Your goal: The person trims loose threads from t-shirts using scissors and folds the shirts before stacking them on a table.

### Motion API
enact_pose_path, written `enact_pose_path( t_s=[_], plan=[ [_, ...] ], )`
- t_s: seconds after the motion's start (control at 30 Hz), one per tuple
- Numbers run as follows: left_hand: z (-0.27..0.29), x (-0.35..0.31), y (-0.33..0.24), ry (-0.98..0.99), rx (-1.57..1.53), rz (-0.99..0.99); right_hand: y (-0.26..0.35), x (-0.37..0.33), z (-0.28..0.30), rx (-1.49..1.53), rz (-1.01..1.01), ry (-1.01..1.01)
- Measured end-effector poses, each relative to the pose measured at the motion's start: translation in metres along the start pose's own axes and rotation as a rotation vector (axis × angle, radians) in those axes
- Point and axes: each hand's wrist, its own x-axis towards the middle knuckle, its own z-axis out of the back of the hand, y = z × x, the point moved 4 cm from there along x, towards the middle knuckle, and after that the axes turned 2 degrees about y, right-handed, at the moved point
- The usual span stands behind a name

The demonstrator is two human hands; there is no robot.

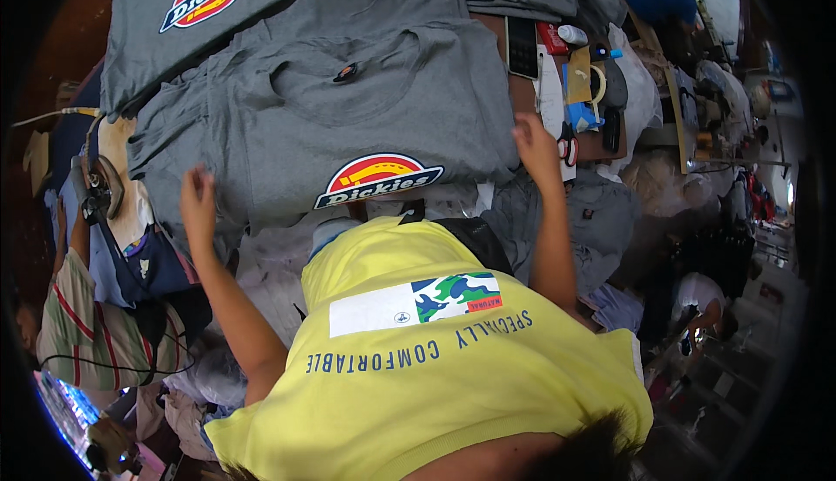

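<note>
"Dark hair [601, 453] and a yellow printed T-shirt [461, 385] are filling the foreground. How should one be working?"

"Probably drawing the grey cloth T-shirt with the red-and-yellow badge [348, 128] evenly sideways, keeping it flat."

"Where is it lying?"

"Toward the near edge of the brown table [522, 94], between the left hand [198, 202] and right hand [538, 148]. Right fingers are resting loosely parted just beside it; left ones are blurring over its left side, so I cannot tell their grip."

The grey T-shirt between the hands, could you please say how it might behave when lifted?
The grey T-shirt would probably flop, given its soft wrinkles. Its chest print may bend less, looking like a smooth, solid patch.
</note>
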Motion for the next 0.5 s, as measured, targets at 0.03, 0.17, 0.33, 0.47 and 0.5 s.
enact_pose_path(
  t_s=[0.03, 0.17, 0.33, 0.47, 0.5],
  plan=[
    [-0.012, 0.023, -0.013, -0.025, -0.050, -0.043, 0.021, 0.018, -0.010, -0.031, 0.112, -0.014],
    [-0.071, 0.097, -0.056, -0.200, 0.212, -0.230, 0.087, 0.083, -0.082, -0.205, 0.448, -0.049],
    [-0.102, 0.134, -0.099, -0.139, 0.423, -0.246, 0.081, 0.136, -0.127, -0.382, 0.264, -0.020],
    [-0.095, 0.147, -0.057, -0.392, 0.371, -0.301, 0.074, 0.139, -0.132, -0.314, 0.325, -0.050],
    [-0.099, 0.146, -0.046, -0.429, 0.404, -0.294, 0.071, 0.137, -0.129, -0.264, 0.342, -0.042]
  ],
)
